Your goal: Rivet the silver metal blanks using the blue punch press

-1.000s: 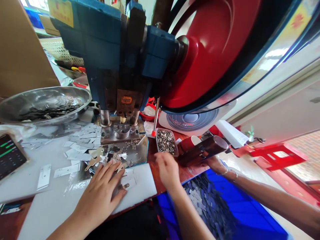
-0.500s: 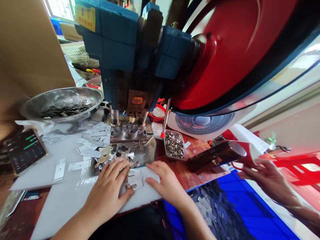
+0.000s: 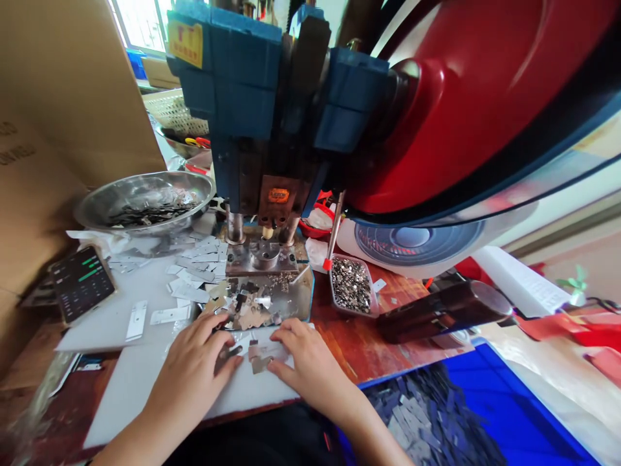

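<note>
Both my hands rest on a white board (image 3: 145,382) in front of a blue punch press (image 3: 262,110). My left hand (image 3: 194,369) lies with fingers bent, its fingertips on a small metal piece (image 3: 228,353). My right hand (image 3: 305,362) lies beside it, fingers curled down onto several flat metal pieces (image 3: 262,359) between the two hands. More small stamped pieces (image 3: 247,310) are heaped just beyond my fingertips, at the foot of the press die (image 3: 262,255).
A steel bowl (image 3: 145,200) of metal parts stands at the left, a phone (image 3: 82,281) below it. A small tray of rivets (image 3: 352,285) sits right of the die. A dark handle (image 3: 446,310), a big red flywheel (image 3: 485,97) and a blue bin (image 3: 466,421) of plates fill the right.
My right hand came in from the rivet tray to the pieces beside my left hand. My left fingers curled. Another person's hand with a red cup left the view at right.
</note>
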A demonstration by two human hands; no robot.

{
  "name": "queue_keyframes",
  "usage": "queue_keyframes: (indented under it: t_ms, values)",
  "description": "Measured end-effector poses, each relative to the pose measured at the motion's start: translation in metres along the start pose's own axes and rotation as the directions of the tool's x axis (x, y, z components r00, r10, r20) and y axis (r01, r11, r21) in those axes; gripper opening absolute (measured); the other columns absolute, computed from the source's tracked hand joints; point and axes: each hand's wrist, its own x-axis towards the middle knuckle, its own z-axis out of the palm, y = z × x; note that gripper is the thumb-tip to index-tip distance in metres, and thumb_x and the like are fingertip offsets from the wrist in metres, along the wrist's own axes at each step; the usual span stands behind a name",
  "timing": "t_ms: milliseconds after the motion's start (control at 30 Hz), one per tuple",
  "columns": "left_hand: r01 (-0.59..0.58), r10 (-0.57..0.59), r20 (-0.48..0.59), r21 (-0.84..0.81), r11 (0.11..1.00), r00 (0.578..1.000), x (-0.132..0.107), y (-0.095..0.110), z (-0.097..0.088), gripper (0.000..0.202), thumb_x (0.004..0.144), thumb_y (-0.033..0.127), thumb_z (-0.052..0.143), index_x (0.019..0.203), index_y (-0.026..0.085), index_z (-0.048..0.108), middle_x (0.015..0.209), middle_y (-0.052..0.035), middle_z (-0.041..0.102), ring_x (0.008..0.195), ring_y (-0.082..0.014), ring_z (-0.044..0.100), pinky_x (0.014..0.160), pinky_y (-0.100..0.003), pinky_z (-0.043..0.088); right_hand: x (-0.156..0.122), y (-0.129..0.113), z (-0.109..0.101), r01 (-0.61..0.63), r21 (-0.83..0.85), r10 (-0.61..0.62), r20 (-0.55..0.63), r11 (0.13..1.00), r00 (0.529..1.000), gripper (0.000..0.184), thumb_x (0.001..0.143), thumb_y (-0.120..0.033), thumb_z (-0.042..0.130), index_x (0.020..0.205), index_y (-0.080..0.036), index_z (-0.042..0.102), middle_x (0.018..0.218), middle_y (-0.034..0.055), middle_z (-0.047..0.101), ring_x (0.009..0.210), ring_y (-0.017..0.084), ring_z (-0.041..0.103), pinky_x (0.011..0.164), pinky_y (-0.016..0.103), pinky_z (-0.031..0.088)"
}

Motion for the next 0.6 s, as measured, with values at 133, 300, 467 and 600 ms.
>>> queue_keyframes:
  t_ms: [133, 300, 467, 600]
  values:
    - [0.050, -0.048, 0.073, -0.032, 0.998, 0.996, 0.006, -0.003, -0.006, 0.010, 0.080, 0.034, 0.060, 0.081, 0.024, 0.062, 0.112, -0.0059, 0.063, 0.102, -0.0278, 0.059, 0.084, -0.042, 0.047, -0.003, -0.003, -0.001, 0.015, 0.011, -0.016, 0.038, 1.000, 0.999, 0.019, 0.079, -0.016, 0.066, 0.097, -0.019, 0.062, 0.100, 0.0038, 0.062, 0.097, 0.019, 0.056, 0.086, 0.030, 0.044]
    - [0.166, -0.134, 0.180, -0.178, 0.970, 0.975, 0.006, -0.008, -0.011, 0.016, 0.088, 0.034, 0.048, 0.090, 0.027, 0.062, 0.088, 0.0010, 0.069, 0.077, -0.0191, 0.065, 0.066, -0.029, 0.050, -0.001, -0.004, 0.002, 0.111, 0.030, -0.113, 0.080, 0.993, 0.990, 0.009, 0.087, -0.020, 0.061, 0.094, -0.021, 0.066, 0.089, 0.0014, 0.067, 0.088, 0.017, 0.060, 0.082, 0.027, 0.045]
    - [0.179, -0.118, 0.182, -0.366, 0.913, 0.976, 0.014, 0.000, -0.009, 0.026, 0.093, 0.036, 0.042, 0.099, 0.029, 0.066, 0.100, 0.0007, 0.072, 0.091, -0.0185, 0.067, 0.079, -0.029, 0.053, 0.008, -0.007, 0.014, 0.206, 0.102, -0.208, 0.002, 0.973, 0.978, 0.022, 0.088, -0.021, 0.059, 0.109, -0.022, 0.064, 0.100, 0.0036, 0.068, 0.094, 0.018, 0.061, 0.087, 0.030, 0.048]
    - [0.157, -0.072, 0.225, -0.390, 0.907, 0.972, 0.014, 0.002, -0.010, 0.028, 0.091, 0.037, 0.046, 0.106, 0.027, 0.066, 0.105, -0.0021, 0.071, 0.094, -0.0198, 0.067, 0.081, -0.031, 0.054, 0.003, -0.001, 0.017, 0.176, 0.148, -0.166, -0.078, 0.973, 0.983, 0.037, 0.084, -0.020, 0.064, 0.120, -0.022, 0.059, 0.116, 0.0072, 0.061, 0.106, 0.021, 0.058, 0.095, 0.035, 0.047]
